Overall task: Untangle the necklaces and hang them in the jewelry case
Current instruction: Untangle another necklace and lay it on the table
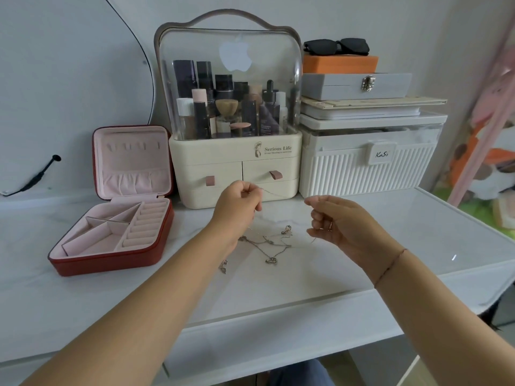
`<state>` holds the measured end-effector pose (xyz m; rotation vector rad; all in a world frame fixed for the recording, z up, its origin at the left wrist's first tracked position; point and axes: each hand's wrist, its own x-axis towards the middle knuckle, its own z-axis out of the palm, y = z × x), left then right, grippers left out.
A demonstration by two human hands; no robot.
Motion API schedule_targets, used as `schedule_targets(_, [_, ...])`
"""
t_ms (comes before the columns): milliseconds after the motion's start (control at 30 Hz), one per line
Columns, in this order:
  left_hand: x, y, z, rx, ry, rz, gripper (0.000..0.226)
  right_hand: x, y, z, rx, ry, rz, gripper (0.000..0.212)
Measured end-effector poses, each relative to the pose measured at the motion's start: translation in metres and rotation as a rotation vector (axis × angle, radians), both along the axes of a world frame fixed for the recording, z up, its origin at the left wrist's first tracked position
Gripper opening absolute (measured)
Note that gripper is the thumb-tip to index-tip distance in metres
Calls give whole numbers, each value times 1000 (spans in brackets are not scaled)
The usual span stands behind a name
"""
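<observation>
One chain is held up, apart from the tangle.
The red jewelry case (111, 257) lies open at left, lid hooks bare for hanging. The left hand (237, 201) pinches a fine chain raised off the necklaces (267, 243) heaped on the table (418, 232); the right hand (334, 218), fingers curled, pinches a strand too, perhaps the same one. The cosmetics organiser (237, 162) stands close behind both hands.

The table (390, 232) is carrying one jewelry case (106, 264), one cosmetics organizer (237, 162), one ribbed storage box (362, 174) and one pair of sunglasses (337, 46). One left hand (237, 203) and one right hand (340, 218) are showing; the necklaces (267, 243) are lying too tangled to count.
</observation>
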<state>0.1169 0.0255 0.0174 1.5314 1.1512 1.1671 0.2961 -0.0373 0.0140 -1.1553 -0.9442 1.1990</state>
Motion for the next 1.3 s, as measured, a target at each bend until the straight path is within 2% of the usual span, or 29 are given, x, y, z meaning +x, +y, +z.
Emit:
schedule_targets(100, [3,6,0,18,40,4,9,0,7,-3,32,-185,-44,13])
schedule_targets(233, [5,12,-3,23,64,0,9,-3,12,-12,109,-682,-17,21])
schedule_targets(333, [7,17,-4,36,78,-3,9,-7,17,-16,166,-1027,-4,17])
schedule_targets(433, [8,22,-6,54,64,-12,9,-12,22,-22,138,-1174,-1,17])
schedule_targets(700, [3,27,-13,86,-10,-15,9,-13,25,-23,194,-1205,-43,3])
schedule_targets(933, [-8,29,0,118,-103,3,8,-9,15,0,221,-792,-40,13])
schedule_targets(1167, [-12,23,11,183,-192,-56,9,-6,11,15,227,-660,-4,15])
schedule_targets(1300, [-13,20,14,216,-139,-103,10,-5,10,23,265,-656,25,17])
